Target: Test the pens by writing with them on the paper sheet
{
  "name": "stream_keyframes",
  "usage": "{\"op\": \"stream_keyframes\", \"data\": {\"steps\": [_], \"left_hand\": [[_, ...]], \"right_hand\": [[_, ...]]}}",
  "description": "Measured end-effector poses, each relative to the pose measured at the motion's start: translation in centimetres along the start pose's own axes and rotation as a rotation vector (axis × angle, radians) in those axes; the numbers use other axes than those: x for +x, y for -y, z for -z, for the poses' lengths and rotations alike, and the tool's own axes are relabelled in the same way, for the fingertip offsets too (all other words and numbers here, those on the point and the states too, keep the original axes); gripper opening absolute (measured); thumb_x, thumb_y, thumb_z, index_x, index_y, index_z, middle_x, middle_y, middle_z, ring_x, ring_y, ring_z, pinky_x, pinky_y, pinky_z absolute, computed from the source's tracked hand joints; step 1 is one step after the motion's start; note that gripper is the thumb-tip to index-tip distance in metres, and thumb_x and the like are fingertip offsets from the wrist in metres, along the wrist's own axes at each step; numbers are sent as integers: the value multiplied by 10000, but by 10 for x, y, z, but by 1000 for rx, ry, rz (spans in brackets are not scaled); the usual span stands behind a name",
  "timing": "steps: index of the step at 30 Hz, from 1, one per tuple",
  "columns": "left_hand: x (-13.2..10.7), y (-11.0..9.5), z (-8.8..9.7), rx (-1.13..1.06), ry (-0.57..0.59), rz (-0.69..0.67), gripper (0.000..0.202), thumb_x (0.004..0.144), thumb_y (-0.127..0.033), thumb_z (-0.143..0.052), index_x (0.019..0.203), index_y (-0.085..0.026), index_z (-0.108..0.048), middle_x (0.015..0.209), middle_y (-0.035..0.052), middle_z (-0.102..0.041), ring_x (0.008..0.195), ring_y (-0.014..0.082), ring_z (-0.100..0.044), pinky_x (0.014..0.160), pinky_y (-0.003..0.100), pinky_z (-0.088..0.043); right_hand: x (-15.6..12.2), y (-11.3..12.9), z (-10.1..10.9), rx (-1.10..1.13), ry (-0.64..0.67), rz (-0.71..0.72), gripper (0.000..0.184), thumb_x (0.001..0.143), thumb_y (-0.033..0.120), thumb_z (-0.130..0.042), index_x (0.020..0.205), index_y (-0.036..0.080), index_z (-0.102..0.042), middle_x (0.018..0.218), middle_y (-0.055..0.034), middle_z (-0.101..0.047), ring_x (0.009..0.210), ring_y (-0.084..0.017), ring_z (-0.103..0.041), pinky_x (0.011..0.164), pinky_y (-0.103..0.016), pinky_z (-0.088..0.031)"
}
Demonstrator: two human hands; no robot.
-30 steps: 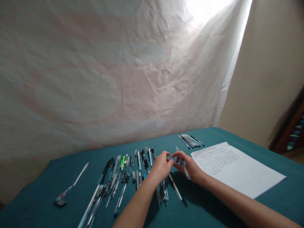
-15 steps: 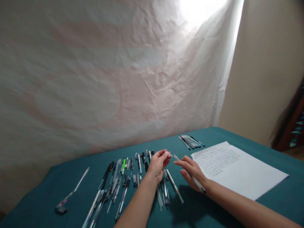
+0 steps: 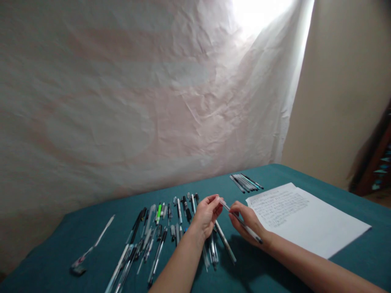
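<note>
My left hand (image 3: 205, 215) is closed, pinching a small clear pen cap (image 3: 221, 201) between thumb and fingertips. Its fingers partly hide the cap. My right hand (image 3: 248, 223) grips a slim pen (image 3: 253, 234) with a dark rear end that points down toward my wrist. The pen's front end meets the cap at the left fingertips; how deep it sits I cannot tell. Beneath my left wrist lie several clear pen barrels (image 3: 214, 253). A white pen (image 3: 225, 242) lies slanted just to their right.
Many loose pens and pen parts (image 3: 157, 256) spread over the left half of the green-covered table (image 3: 262, 272). A bright green pen (image 3: 159, 213) is among them. A row of pens (image 3: 246, 182) lies at the back. Handwritten paper sheets (image 3: 324, 224) lie right, a crumpled strip (image 3: 97, 243) left.
My hands have come together, and the pen's front end has moved up to the cap. The right fingers have curled more tightly around the pen.
</note>
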State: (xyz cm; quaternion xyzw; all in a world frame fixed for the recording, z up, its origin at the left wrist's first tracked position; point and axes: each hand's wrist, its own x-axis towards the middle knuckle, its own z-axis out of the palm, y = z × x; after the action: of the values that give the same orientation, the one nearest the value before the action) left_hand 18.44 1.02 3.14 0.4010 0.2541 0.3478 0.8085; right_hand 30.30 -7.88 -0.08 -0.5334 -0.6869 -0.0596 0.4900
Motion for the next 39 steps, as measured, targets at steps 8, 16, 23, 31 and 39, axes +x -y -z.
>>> {"op": "stream_keyframes", "data": {"steps": [8,16,23,31,39], "left_hand": [[0,6,-3,15,-31,-16,168,708,-153,-628,855,-121,-555,820,75,-637,679,87,-603,649,186,-475],[-2,9,-8,11,-58,-88,135,706,-150,-628,825,-119,-572,789,61,-627,692,94,-598,697,220,-477],[-6,10,-14,1,-66,-131,118,707,-132,-622,816,-115,-579,780,51,-617,717,94,-594,718,219,-474],[3,10,-10,-42,-116,-164,116,700,-85,-616,804,-107,-571,780,64,-619,698,103,-602,686,222,-485],[26,-6,19,-118,-346,-385,88,757,-78,-551,806,-144,-519,789,8,-593,695,43,-587,710,165,-461]], "right_hand": [[0,-6,-4,-23,-36,53,61,789,153,-456,807,207,-434,689,17,-495,564,-93,-480,542,-213,-381],[4,-2,0,-34,-38,128,89,801,130,-434,840,210,-428,697,14,-477,592,-99,-490,542,-211,-392],[4,-8,-1,-53,-56,198,105,795,114,-441,853,201,-434,732,5,-465,620,-96,-483,577,-215,-401],[11,1,3,37,17,2,41,811,176,-445,844,191,-463,726,8,-495,610,-91,-483,585,-209,-395],[29,1,24,-33,121,-196,157,820,271,-449,837,179,-575,710,-16,-591,620,-116,-525,591,-216,-409]]}}
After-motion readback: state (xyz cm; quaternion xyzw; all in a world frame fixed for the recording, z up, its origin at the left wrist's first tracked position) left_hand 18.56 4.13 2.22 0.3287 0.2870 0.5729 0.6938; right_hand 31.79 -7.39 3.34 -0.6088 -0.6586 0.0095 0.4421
